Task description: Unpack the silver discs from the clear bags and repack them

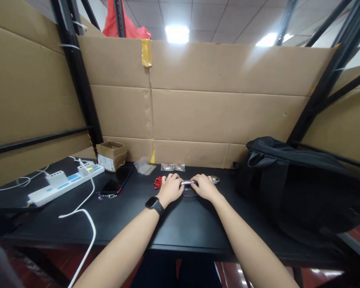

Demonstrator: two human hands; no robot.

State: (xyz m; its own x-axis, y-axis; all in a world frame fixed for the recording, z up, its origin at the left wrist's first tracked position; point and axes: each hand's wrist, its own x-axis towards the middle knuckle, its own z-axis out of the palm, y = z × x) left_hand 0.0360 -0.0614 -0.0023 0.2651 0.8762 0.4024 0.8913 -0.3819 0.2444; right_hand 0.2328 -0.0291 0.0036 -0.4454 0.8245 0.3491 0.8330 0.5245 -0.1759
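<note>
My left hand, with a dark watch on its wrist, is closed on the left end of a small shiny silvery piece. The fingers of my right hand pinch its other end. Clear plastic shows just below the piece, over the desk; whether the two are joined I cannot tell. Beside my left hand lies a bunch of small red pieces. A round metallic object sits just past my right hand, partly hidden by it. Two clear packets lie behind the hands.
On the black desk a bulky black bag stands at right. To the left are a white power strip with a trailing cable, a phone, an open cardboard box and a clear bag. Cardboard walls enclose the desk.
</note>
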